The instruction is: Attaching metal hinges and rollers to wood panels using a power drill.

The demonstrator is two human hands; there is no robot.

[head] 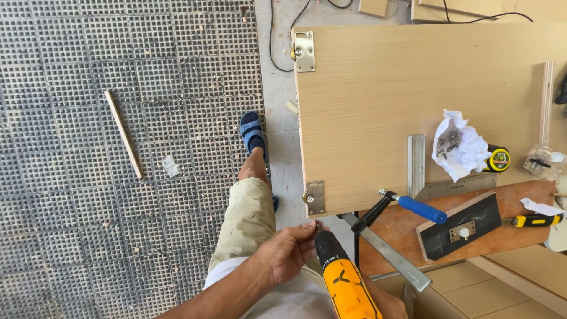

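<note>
My left hand (286, 251) reaches in from the bottom, and its fingertips pinch the tip of a yellow and black cordless drill (345, 283) just below the panel's near corner. The drill points up toward a metal hinge plate (315, 197) screwed to that corner of a light wooden panel (378, 100). Only a sliver of my right hand (387, 304) shows, behind the drill's body at the bottom edge, where it holds the drill. A second hinge plate (304, 51) sits at the panel's far left corner.
A blue-handled bar clamp (420, 208) grips the panel's near edge. On the panel lie a metal square (416, 165), crumpled paper with screws (458, 145) and a tape measure (498, 158). A black jig block (460, 227) and a yellow screwdriver (536, 220) lie nearby. On the floor mat are a wooden strip (124, 133) and my sandalled foot (253, 133).
</note>
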